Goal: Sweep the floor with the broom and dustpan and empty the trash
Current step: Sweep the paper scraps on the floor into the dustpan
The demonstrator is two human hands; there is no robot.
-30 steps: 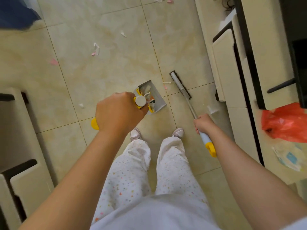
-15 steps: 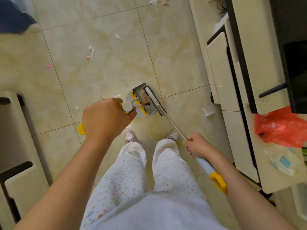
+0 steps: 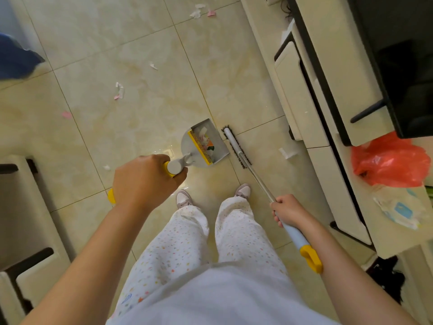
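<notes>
Head view: glossy beige tiled floor point(image 3: 145, 118), open toward the top and left, hemmed in by white cabinets point(image 3: 302, 109) on the right and a white unit point(image 3: 21, 207) on the left. Left hand point(image 3: 143, 181) fisted tight around the yellow dustpan handle; right hand point(image 3: 289, 209) closed on the broom's metal pole. Grey dustpan point(image 3: 206, 143) flat on tile, paper scraps inside, black-bristled broom point(image 3: 236, 146) just beside its right edge. More scraps point(image 3: 119, 90) scattered well apart.
</notes>
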